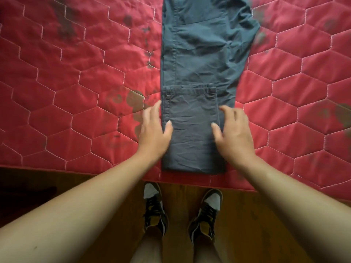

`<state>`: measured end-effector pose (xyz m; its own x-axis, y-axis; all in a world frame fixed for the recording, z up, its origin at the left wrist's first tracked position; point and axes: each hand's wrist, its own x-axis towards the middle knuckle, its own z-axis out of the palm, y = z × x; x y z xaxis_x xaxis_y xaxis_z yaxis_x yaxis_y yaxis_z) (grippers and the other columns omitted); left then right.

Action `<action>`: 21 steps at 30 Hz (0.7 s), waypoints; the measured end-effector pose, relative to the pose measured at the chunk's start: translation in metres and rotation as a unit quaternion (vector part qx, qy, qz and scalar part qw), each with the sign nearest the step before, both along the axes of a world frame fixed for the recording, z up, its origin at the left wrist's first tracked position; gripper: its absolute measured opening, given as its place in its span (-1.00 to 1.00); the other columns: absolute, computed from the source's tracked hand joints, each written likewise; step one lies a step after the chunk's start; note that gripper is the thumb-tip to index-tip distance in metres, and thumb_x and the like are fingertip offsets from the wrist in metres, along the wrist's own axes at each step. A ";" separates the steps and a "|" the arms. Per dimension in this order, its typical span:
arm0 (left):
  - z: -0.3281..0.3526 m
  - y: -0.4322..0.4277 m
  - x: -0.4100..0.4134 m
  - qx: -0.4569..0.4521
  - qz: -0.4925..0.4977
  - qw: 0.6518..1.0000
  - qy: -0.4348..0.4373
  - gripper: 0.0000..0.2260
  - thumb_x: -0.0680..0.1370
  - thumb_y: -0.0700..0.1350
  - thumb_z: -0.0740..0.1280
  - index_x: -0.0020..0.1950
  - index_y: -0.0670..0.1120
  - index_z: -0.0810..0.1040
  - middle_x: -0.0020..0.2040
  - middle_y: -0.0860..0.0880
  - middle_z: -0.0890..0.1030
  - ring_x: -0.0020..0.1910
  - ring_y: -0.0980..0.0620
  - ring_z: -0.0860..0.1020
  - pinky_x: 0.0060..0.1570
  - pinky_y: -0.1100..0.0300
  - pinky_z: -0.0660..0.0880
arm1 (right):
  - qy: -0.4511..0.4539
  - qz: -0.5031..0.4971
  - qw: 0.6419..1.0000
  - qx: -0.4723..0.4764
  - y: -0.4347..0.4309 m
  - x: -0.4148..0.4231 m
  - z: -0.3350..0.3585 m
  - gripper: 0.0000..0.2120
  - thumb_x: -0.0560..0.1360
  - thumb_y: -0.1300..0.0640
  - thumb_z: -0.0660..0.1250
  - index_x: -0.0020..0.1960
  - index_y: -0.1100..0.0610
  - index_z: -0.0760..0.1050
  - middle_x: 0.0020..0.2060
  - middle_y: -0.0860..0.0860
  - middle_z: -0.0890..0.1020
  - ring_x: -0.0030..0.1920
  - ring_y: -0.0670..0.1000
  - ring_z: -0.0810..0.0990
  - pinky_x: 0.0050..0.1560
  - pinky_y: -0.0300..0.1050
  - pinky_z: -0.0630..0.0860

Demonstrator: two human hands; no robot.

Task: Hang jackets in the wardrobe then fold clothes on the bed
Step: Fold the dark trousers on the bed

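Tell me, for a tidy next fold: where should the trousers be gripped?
Probably at the doubled near end of the trousers, by its two side edges, left hand and right hand each coming from its own side. That section lies flat and narrow between them, so it should turn evenly.

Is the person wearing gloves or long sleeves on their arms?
No. The left hand and the right hand are bare, with no gloves, rings or watch showing. The left forearm and right forearm show no sleeve either.
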<state>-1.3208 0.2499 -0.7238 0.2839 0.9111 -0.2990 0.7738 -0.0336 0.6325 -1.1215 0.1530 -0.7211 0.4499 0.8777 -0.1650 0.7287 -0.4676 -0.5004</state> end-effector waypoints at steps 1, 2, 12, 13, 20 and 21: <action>-0.007 0.011 0.008 0.050 -0.057 0.996 0.039 -0.41 0.61 -0.05 0.29 0.61 -0.04 0.18 0.54 -0.15 0.24 0.50 -0.14 0.29 0.51 -0.05 0.24 | -0.050 0.037 0.998 0.018 0.018 0.002 -0.006 -0.46 0.56 0.01 0.34 0.49 0.14 0.36 0.39 0.23 0.41 0.41 0.27 0.38 0.39 0.23 0.37; -0.014 0.021 0.016 0.088 -0.117 0.986 0.082 -0.39 0.63 0.01 0.25 0.64 -0.05 0.11 0.61 -0.18 0.08 0.60 -0.17 0.11 0.56 -0.06 0.11 | -0.093 0.073 0.993 0.011 0.035 0.004 -0.015 -0.41 0.58 -0.05 0.29 0.54 0.12 0.31 0.51 0.24 0.30 0.51 0.29 0.26 0.48 0.27 0.27; -0.058 0.044 0.023 0.148 -0.267 0.923 0.235 -0.33 0.61 0.25 -0.02 0.66 -0.01 -0.01 0.66 -0.19 -0.08 0.64 -0.15 -0.10 0.58 -0.18 -0.04 | -0.176 0.156 0.959 -0.157 0.070 0.020 -0.053 -0.24 0.59 -0.41 -0.11 0.67 -0.05 -0.13 0.65 0.12 -0.18 0.63 0.15 -0.26 0.56 0.36 -0.16; -0.051 0.046 0.025 0.138 -0.273 0.920 0.245 -0.33 0.60 0.26 -0.05 0.66 -0.01 0.02 0.66 -0.20 -0.06 0.64 -0.16 -0.08 0.57 -0.19 0.00 | -0.175 0.161 0.956 -0.170 0.073 0.021 -0.047 -0.23 0.58 -0.41 -0.10 0.67 -0.05 -0.12 0.65 0.13 -0.17 0.64 0.17 -0.24 0.56 0.36 -0.13; -0.028 0.120 0.070 0.182 -0.263 0.927 0.195 -0.36 0.61 0.22 -0.05 0.64 -0.04 0.11 0.64 -0.24 0.00 0.63 -0.20 -0.02 0.56 -0.14 0.07 | -0.226 0.178 0.956 -0.063 0.131 0.066 -0.025 -0.31 0.59 -0.28 0.07 0.61 0.04 0.21 0.62 0.21 0.14 0.61 0.27 0.08 0.53 0.36 0.09; -0.033 0.135 0.080 0.190 -0.263 0.925 0.197 -0.35 0.61 0.23 -0.06 0.65 -0.04 0.07 0.65 -0.24 -0.03 0.63 -0.20 -0.05 0.57 -0.13 0.04 | -0.237 0.181 0.953 -0.061 0.147 0.077 -0.030 -0.30 0.60 -0.29 0.09 0.63 0.04 0.17 0.63 0.20 0.08 0.62 0.28 0.01 0.55 0.39 0.03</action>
